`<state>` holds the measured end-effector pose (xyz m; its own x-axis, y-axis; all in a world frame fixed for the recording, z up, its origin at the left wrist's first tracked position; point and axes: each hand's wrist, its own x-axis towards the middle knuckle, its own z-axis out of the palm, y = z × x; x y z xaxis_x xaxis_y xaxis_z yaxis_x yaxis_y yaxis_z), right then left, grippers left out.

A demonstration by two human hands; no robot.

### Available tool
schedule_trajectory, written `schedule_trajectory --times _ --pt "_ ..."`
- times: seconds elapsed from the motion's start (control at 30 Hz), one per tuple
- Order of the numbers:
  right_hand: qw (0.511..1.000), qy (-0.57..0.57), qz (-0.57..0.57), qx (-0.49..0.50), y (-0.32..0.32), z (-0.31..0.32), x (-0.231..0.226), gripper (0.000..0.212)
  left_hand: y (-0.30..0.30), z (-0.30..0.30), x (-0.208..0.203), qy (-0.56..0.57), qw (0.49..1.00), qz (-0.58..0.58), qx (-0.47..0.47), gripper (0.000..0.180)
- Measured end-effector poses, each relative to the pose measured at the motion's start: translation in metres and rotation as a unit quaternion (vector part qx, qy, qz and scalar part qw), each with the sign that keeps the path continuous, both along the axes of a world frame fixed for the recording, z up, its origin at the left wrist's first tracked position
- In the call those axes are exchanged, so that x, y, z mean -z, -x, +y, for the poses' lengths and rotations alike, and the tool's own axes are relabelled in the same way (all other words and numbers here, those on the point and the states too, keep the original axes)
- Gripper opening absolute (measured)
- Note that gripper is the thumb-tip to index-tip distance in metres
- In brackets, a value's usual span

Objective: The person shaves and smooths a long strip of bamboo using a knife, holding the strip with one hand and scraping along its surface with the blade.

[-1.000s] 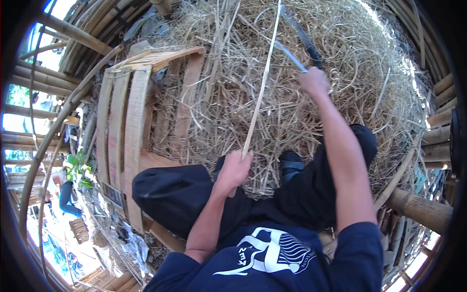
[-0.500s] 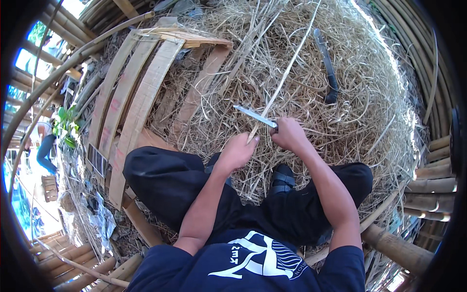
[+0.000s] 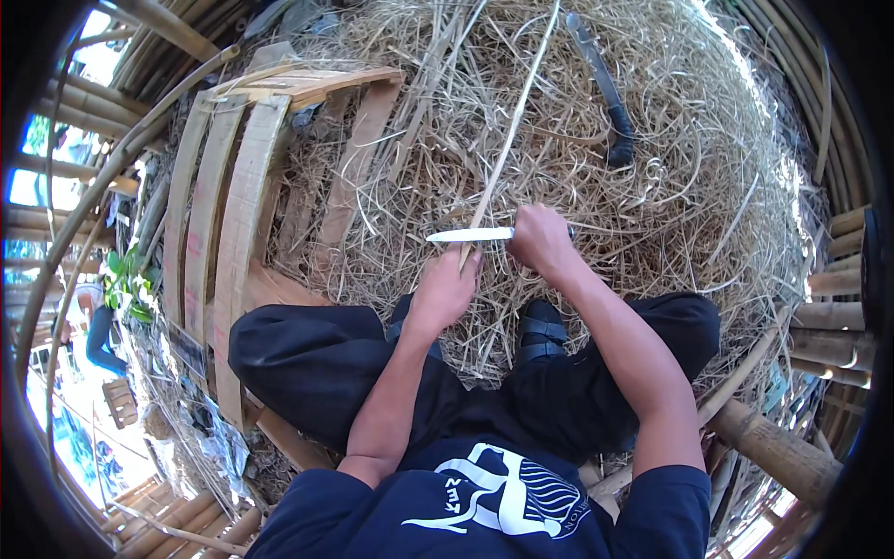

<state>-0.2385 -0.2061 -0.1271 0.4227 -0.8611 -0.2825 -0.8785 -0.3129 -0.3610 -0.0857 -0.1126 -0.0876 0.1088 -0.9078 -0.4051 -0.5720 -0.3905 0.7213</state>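
Observation:
My left hand (image 3: pixel 445 291) grips the near end of a long thin bamboo strip (image 3: pixel 515 126) that runs up and away over a heap of straw-like shavings. My right hand (image 3: pixel 540 240) holds a knife (image 3: pixel 470 235); its pale blade points left and lies across the strip just above my left hand. I sit with my legs in dark trousers (image 3: pixel 317 359) and black sandals (image 3: pixel 541 328) on the shavings.
A large machete with a dark handle (image 3: pixel 602 86) lies on the shavings (image 3: pixel 708 168) at the upper right. Curved wooden slats (image 3: pixel 244 186) stand to the left. Thick bamboo poles (image 3: pixel 773 452) ring the spot. A person (image 3: pixel 98 321) stands far below at the left.
My right hand came down from high on the strip to just above my left hand. The knife blade now lies flat across the strip's near end.

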Motion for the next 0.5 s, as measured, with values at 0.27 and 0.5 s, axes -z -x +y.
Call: schedule_trajectory --times 0.27,0.5 --pt "0.998 0.055 -0.010 -0.006 0.001 -0.025 0.006 0.017 -0.002 -0.007 0.006 -0.015 1.000 -0.007 -0.003 0.035" --pt "0.938 0.091 0.077 0.326 0.088 -0.096 0.033 0.024 0.003 0.026 -0.018 -0.123 0.988 0.097 0.018 0.035"
